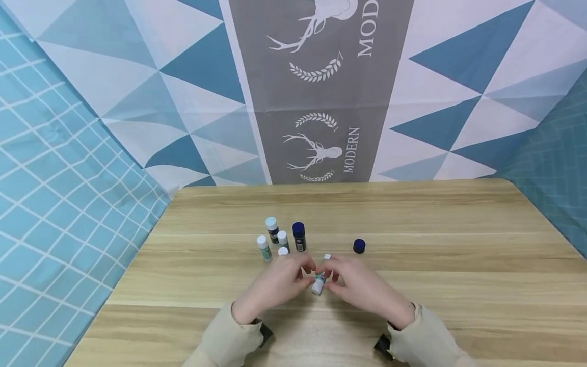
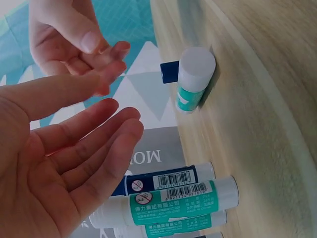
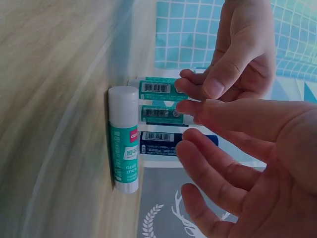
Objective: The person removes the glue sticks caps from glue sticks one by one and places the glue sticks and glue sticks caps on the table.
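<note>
A green and white glue stick lies on its side on the wooden table, between the two hands. My left hand is just left of it, fingers loosely bent and spread. On its other side, my right hand has its fingers relaxed in the same way. Both wrist views show a gap between the fingers and the stick, with nothing held. The fingertips of the two hands are close together above it; whether they touch each other I cannot tell.
Several glue sticks stand upright behind my left hand, among them a dark blue one and a green one with a white cap. A short dark blue cylinder is on the table, farther right. Patterned cloth hangs behind the table.
</note>
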Demonstrator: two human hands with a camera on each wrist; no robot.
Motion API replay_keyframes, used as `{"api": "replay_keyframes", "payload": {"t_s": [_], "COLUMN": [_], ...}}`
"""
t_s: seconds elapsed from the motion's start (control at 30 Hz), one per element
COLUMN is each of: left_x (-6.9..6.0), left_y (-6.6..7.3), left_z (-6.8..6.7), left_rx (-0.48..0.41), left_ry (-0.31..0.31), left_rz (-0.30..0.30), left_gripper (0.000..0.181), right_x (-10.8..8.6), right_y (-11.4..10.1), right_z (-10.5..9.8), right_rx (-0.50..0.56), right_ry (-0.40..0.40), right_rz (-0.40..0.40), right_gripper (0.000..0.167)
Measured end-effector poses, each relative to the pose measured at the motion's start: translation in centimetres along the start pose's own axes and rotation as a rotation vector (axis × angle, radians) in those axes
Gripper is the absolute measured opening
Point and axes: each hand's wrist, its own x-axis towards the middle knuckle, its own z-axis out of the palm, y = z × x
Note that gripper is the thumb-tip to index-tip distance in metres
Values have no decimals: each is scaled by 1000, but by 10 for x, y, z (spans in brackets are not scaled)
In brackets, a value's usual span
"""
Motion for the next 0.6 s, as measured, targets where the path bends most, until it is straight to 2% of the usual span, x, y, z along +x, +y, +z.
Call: {"api": "replay_keyframes", "payload": {"t_s": [0.2,0.33,0.6], "left_x": [1,1,2], "left_y": [-3,-5,-6], "left_z": [5,8,15], "left_rx": [46,72,114], "left_ry": [9,26,43], "left_rz": [13,-5,-10], "left_gripper": [9,13,27], "right_x": [1,2,0], "right_y": [4,5,8], "right_z": [8,14,22], "right_rx": [-134,-225,-315], "right_ry": [-7,-15,-30], "right_rz": [-63,-105,-181], "right_gripper": [19,18,15]}}
